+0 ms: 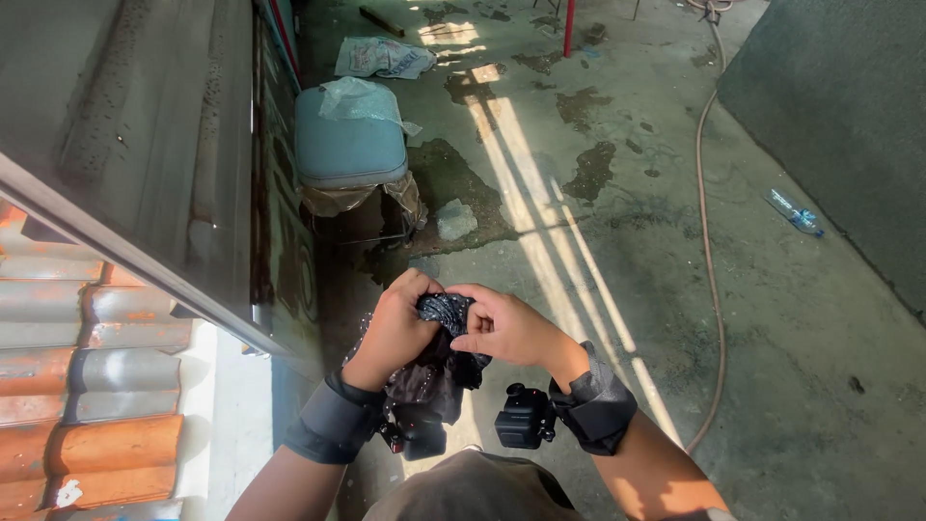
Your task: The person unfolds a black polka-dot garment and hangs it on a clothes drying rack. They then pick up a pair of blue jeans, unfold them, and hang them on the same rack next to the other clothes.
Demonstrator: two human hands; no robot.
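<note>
My left hand (394,328) and my right hand (502,326) are both closed on a wet black cloth (439,362) held in front of me above the concrete floor. The top of the cloth is bunched between the fingers of the two hands, and the rest hangs down between my wrists. Water drops fly off near the left hand. Each wrist wears a dark band; a small black camera (523,417) is fixed to the right band.
A metal panel (145,145) and corrugated rusty roofing (87,386) stand at my left. Ahead sit a blue cushioned stool (349,145) with a plastic bag, a stone (455,219), a hose (709,241), a plastic bottle (795,214) and a grey wall (849,116) at right.
</note>
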